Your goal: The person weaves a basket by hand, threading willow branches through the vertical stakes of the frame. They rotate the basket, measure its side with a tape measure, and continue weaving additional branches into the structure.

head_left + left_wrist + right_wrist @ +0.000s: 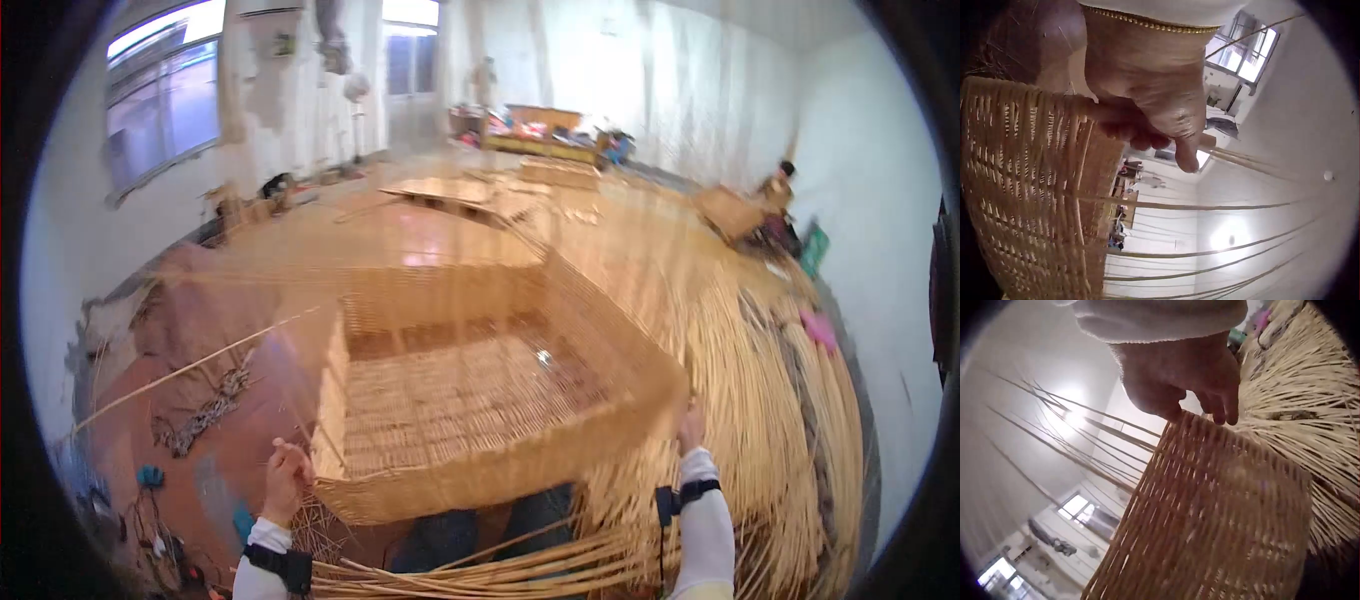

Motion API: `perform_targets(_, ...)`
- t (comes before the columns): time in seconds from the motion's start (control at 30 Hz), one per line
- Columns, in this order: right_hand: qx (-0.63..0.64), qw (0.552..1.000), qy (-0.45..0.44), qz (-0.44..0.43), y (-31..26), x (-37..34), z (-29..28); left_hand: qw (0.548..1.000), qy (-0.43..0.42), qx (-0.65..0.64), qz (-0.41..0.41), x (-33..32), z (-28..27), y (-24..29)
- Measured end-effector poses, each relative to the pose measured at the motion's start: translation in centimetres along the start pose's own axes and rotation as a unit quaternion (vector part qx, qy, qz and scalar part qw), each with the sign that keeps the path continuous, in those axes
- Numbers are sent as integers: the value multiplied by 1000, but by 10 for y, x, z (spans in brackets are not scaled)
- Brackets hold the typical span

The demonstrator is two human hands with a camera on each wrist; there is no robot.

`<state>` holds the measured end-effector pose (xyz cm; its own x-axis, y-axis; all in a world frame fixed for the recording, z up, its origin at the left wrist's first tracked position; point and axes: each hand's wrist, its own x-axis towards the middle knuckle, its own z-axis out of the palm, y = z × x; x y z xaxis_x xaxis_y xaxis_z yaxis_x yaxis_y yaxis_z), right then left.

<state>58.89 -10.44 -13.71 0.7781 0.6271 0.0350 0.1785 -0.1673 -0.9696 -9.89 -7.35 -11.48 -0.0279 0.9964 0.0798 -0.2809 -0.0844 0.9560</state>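
Holding woven basket (pixel 500 462) at near corners, with curled fingers of left hand (pixel 287 480) and pinching fingers of right hand (pixel 690 428).

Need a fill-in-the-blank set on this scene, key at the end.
The hand with a gold-coloured band at its wrist is the person's ____ one. In the head view, the mass of pale rods lies to the ____ of the woven basket. The bright item among them is ____.

Missing words: left; right; pink.
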Motion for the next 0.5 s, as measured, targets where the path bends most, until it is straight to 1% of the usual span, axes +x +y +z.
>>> perform_targets(0.03, 0, 999, -46, 6, 11, -11, 2, 1000, -18, 0, 7, -4, 1, -1)
perform_targets(0.07, 2, 996, -90, 16, 26, -20, 1, 999, -43, 9, -13, -5, 4, -2)
perform_targets(0.13, -28, 986, -160, -35, 47, -59, -3, 998, -6, 51, 28, -7, 8, -6)
perform_targets(0.17, -66, 981, -176, -47, 60, -80, -7, 998, -31, 57, 8, -4, 7, -10)
perform_targets(0.2, -102, 974, -194, -61, 69, -99, -9, 998, -33, 47, 17, 3, 3, -13)
perform_targets(0.23, -111, 972, -203, -35, 61, -124, -15, 998, -35, 37, 27, 9, 5, -13)
perform_targets(0.27, -118, 969, -216, -8, 48, -149, -23, 997, -57, 44, 12, 8, 27, -3)
perform_targets(0.3, -116, 972, -203, 15, 44, -168, -28, 993, -118, 30, -2, 5, 59, 19)
perform_targets(0.33, -156, 969, -192, -15, 46, -185, -35, 984, -176, 15, -16, 2, 90, 29)
perform_targets(0.37, -197, 962, -182, -46, 50, -199, -39, 981, -192, 20, -31, 4, 116, 28)
perform_targets(0.4, -196, 965, -171, -29, 58, -212, -42, 985, -170, 9, -35, 6, 142, 28)
perform_targets(0.43, -219, 956, -181, -77, 67, -224, -43, 988, -147, -3, -37, 10, 166, 28)
perform_targets(0.47, -243, 942, -191, -127, 74, -233, -42, 986, -160, 0, -43, 16, 189, 27)
perform_targets(0.5, -245, 931, -217, -160, 84, -240, -41, 981, -190, 10, -40, 23, 211, 26)
